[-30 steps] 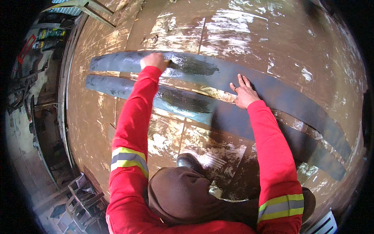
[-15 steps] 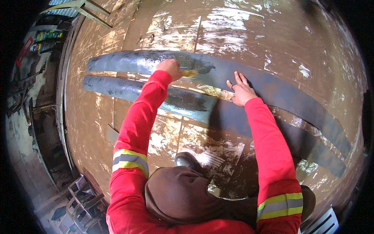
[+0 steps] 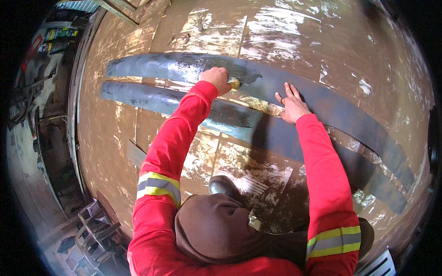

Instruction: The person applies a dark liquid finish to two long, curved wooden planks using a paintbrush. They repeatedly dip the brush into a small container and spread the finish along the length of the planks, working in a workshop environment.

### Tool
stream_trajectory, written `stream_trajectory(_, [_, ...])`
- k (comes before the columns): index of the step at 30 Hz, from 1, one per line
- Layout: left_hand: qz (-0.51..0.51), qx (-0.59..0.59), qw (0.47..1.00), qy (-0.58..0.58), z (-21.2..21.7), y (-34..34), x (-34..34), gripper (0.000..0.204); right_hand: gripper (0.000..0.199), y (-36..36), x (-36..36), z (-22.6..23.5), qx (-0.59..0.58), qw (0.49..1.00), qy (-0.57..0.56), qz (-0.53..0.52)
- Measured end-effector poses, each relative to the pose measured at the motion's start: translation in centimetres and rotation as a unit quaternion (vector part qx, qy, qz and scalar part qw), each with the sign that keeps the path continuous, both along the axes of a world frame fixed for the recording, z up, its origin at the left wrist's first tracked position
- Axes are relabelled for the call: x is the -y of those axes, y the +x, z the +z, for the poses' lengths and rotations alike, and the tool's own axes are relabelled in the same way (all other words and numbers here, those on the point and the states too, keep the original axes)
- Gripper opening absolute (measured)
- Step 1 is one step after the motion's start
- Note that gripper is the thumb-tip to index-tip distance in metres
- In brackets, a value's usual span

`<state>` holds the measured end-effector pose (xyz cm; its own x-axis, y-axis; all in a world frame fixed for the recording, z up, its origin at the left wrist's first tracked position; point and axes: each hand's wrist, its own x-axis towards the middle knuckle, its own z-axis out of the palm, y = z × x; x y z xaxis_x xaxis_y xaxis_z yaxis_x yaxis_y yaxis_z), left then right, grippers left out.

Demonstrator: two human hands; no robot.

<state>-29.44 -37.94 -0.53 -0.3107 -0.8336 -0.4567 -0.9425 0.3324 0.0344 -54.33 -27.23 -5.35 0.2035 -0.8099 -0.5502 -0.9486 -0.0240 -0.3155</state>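
Two long, curved dark-grey strips lie side by side, a narrow gap between them. The far strip [image 3: 331,101] and the near strip [image 3: 276,133] are coated glossy black over much of their left part and are matt to the right. My left hand [image 3: 216,80] is closed around a brush [image 3: 234,83] with yellowish bristles, its handle hidden in the fist. The bristles touch the far strip near its lower edge, in the wet-looking area. Fingers stretched out, my right hand [image 3: 293,106] rests across the far strip's near edge and the gap, holding nothing.
A brown, white-smeared board floor [image 3: 184,147] lies under the strips. At the upper left are a wooden frame leg [image 3: 117,11] and a small flat grey piece [image 3: 136,154] lower down. My boot [image 3: 223,186] stands near the strips. A chair-like frame [image 3: 94,234] sits lower left.
My left hand has moved right with the brush along the far strip. My right hand keeps its place on the strip, and the view has shifted slightly.
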Motion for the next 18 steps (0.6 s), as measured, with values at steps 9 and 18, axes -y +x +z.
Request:
stream_trajectory(9, [0.076,0.065,0.994,-0.032,-0.1,4.3,1.5,0.039,0.067,0.0,0.1,0.2,0.005,1.0,-0.001,-0.01])
stream_trajectory(18, [0.022,0.04,0.999,-0.022,-0.6,-1.0,-0.9,0.02,0.066,-0.1,-0.1,-0.4,0.006,1.0,-0.007,-0.006])
